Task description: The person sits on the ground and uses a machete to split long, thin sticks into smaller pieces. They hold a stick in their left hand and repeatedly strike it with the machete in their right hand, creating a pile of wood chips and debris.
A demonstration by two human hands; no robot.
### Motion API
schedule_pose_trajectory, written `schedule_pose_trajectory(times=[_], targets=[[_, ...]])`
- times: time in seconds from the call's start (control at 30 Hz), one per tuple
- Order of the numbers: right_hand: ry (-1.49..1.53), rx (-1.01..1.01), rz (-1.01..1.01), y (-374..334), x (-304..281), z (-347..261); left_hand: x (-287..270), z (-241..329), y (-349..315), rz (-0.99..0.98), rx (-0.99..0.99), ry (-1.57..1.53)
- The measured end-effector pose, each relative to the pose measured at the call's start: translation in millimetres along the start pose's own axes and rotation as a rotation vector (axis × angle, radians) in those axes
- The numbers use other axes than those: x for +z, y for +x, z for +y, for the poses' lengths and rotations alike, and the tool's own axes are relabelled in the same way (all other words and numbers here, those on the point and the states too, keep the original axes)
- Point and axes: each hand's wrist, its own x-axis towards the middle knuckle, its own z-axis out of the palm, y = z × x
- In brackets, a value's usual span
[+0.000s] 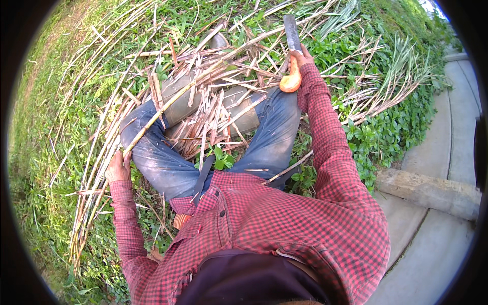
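Head view: with the left hand (118,165), we are gripping one end of a long stalk (178,97) in narrowed fingers. The stalk is slanting from the near left over our bent legs toward the far right. With the right hand (303,57), we are holding a knife (292,33) by its orange handle (291,82), above the right knee; the blade is pointing to the far side. Split pieces (212,114) are lying between our legs. Long stalks (87,213) are lying left on the grass, and concrete slabs (429,137) are extending along the right.
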Motion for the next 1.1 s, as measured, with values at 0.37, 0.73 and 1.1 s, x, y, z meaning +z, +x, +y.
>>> schedule_pose_trajectory(times=[0.37, 0.73, 1.1], targets=[[-0.242, -0.04, -0.49, -115, 72, 15, -10, -38, 43, -0.458, -0.164, -0.521], [-0.102, -0.087, -0.021, -82, 36, -29, 20, -68, 59, -0.653, -0.114, -0.731], [-0.314, -0.304, -0.77, -216, 126, 28, 18, -76, 57, -0.721, -0.133, -0.765]])
